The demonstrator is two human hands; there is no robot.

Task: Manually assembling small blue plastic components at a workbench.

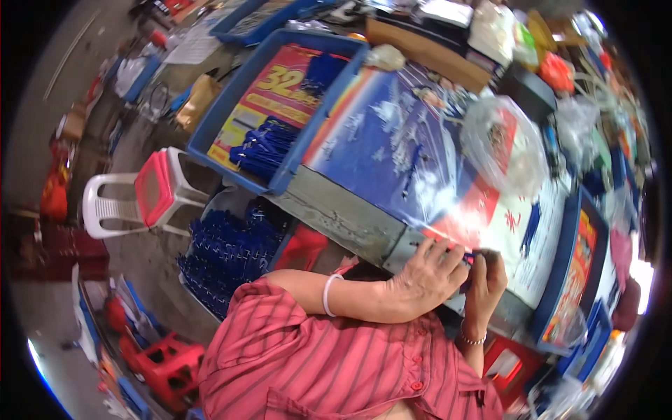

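Observation:
At the near edge of the worktable, my left hand (428,278) and my right hand (486,281) come together with their fingers bent. Between their fingertips shows a bit of a small dark blue part (468,258); my fingers cover most of it, so its full shape is hidden. A few thin dark blue parts (531,227) lie on the paper to the right of my hands. Another slim blue part (411,170) rests farther up on the blue printed sheet (364,157).
Left on the table stands a blue tray (278,180) with bundles of blue parts (264,145). Below it, a container brims with more blue parts (227,255). A clear plastic bag (518,164) lies beyond my hands. At right is another blue tray (556,290).

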